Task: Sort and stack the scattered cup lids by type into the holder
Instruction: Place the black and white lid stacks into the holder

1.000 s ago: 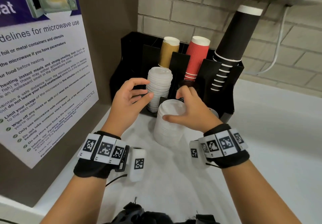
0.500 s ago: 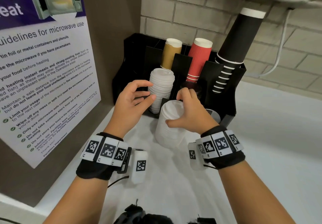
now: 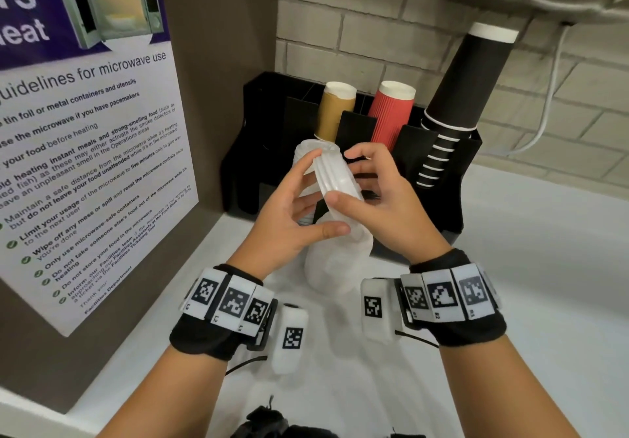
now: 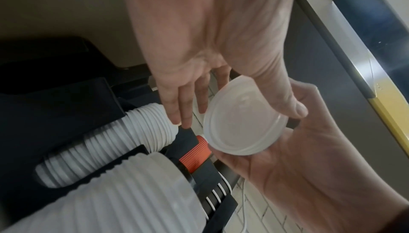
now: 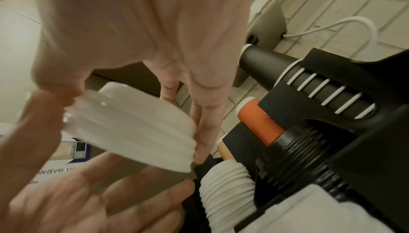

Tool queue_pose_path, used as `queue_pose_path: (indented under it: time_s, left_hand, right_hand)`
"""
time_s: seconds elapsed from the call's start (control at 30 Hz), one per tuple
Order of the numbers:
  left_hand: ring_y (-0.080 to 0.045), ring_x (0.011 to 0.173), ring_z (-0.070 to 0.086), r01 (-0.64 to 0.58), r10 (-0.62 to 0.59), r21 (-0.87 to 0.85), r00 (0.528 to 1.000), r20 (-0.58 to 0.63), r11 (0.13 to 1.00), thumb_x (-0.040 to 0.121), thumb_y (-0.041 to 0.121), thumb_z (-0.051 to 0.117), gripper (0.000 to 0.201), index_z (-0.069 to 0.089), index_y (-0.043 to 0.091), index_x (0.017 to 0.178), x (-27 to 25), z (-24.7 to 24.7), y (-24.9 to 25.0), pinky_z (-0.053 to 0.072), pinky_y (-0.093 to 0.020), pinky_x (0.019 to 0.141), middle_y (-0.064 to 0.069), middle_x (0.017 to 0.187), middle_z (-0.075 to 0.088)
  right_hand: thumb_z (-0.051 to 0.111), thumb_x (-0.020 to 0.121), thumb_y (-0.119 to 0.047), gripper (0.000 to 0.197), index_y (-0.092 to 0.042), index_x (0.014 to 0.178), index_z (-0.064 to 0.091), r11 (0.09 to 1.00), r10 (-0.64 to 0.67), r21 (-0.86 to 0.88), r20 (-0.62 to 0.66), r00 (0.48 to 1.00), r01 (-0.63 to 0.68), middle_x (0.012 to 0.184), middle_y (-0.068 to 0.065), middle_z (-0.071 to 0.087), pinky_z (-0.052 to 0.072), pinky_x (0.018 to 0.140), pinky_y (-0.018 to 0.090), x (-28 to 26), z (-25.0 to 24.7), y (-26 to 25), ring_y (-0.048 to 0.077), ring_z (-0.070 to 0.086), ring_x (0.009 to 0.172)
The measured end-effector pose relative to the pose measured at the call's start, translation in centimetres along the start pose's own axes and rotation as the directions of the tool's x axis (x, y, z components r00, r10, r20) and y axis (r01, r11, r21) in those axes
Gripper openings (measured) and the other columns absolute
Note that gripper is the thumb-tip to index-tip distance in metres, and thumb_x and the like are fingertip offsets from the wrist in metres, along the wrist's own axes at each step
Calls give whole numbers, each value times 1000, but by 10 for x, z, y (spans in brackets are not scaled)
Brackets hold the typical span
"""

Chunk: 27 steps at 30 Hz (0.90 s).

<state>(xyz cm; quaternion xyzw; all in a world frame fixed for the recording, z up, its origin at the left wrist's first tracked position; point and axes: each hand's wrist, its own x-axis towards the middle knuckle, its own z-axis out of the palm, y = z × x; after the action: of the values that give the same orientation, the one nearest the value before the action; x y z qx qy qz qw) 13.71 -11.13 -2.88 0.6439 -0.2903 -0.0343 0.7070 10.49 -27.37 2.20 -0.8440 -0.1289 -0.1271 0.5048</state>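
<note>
A short stack of translucent white lids (image 3: 332, 175) is tipped on edge in the air between both hands, in front of the black holder (image 3: 279, 138). My right hand (image 3: 343, 177) pinches it, thumb on the near rim and fingers behind. My left hand (image 3: 325, 195) holds it from the left, index finger on the top rim and thumb low; the left wrist view shows that thumb on the held lids' (image 4: 239, 123) rim. A tall stack of similar lids (image 3: 335, 267) stands on the counter underneath. Smaller white lids (image 3: 304, 151) sit stacked in the holder's front left slot.
The holder's back slots carry brown cups (image 3: 335, 110), red cups (image 3: 391, 114) and a leaning column of black cups (image 3: 466, 86). Black lids (image 5: 298, 149) fill a front slot. A poster panel (image 3: 95, 151) closes the left side. White counter (image 3: 527, 284) stretches to the right.
My right hand has lifted a few lids off the tall counter stack and turned them on edge. My left hand, which hovered open beside the small lids, has come in and taken hold.
</note>
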Motion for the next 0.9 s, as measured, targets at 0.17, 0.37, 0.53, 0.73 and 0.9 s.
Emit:
queue_pose_path:
  time_s: [0.17, 0.37, 0.53, 0.73, 0.9]
  left_hand:
    - [-20, 125, 56, -24, 24, 22, 999, -21, 999, 59, 39, 89, 90, 42, 48, 135, -1, 0, 2, 48, -44, 103, 5, 143, 48]
    - [-16, 121, 58, -25, 26, 60, 999, -20, 998, 58, 35, 87, 89, 41, 49, 133, 0, 1, 4, 49, -39, 102, 11, 139, 49]
    - [-15, 121, 58, -19, 20, 74, 1000, -12, 997, 56, 36, 87, 94, 39, 48, 135, 1, 3, 4, 49, -41, 103, 10, 142, 46]
    - [-5, 127, 51, 0, 4, 102, 999, -36, 995, 59, 46, 87, 94, 33, 54, 136, 0, -7, 1, 44, -27, 105, 15, 145, 42]
    - [-7, 112, 58, 9, 23, 163, 981, -190, 987, 77, 39, 74, 46, 55, 40, 119, -1, -20, 0, 48, -35, 101, 14, 125, 57]
  right_hand:
    - [69, 74, -47, 58, -37, 126, 47, 998, 59, 27, 82, 995, -61, 114, -8, 65, 53, 85, 23, -3, -8, -3, 6, 62, 106]
    - [77, 75, -24, 71, -31, 138, 45, 997, 44, 56, 191, 981, -56, 129, -8, 57, 50, 94, 23, -4, -19, -5, 7, 57, 116]
    - [80, 74, -15, 63, -30, 129, 51, 998, 26, 46, 147, 989, -33, 117, -10, 60, 51, 86, 18, -4, -16, -5, 4, 59, 109]
    - [78, 74, -16, 61, -26, 126, 49, 999, -28, 33, -2, 1000, 28, 122, -8, 57, 53, 80, 20, -4, -37, 3, 3, 58, 108]
    - [81, 73, -27, 65, -29, 125, 41, 983, 111, -92, -383, 917, -157, 117, -5, 58, 52, 75, 17, -3, -82, 40, 7, 62, 98]
